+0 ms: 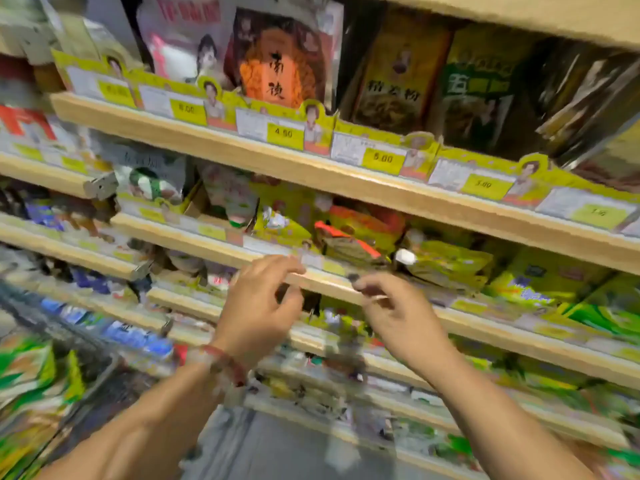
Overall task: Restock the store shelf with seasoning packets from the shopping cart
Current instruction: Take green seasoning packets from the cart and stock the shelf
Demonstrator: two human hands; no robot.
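1. Wooden shelf edge runs just behind both hands.
2. Left hand is up at that edge, its fingers bent loosely and holding nothing.
3. Right hand is beside it; its blurry fingers make it too hard to tell.
4. Yellow-green seasoning packets lie on the shelf, behind its front edge.
5. More packets sit at the bottom left.

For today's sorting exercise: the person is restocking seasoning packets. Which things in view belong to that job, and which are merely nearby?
Belong to the job:
left hand, empty
right hand, empty
yellow-green seasoning packets
wooden shelf edge by both hands

Merely nearby:
orange packet on the upper shelf
4.50 price tag
red bracelet
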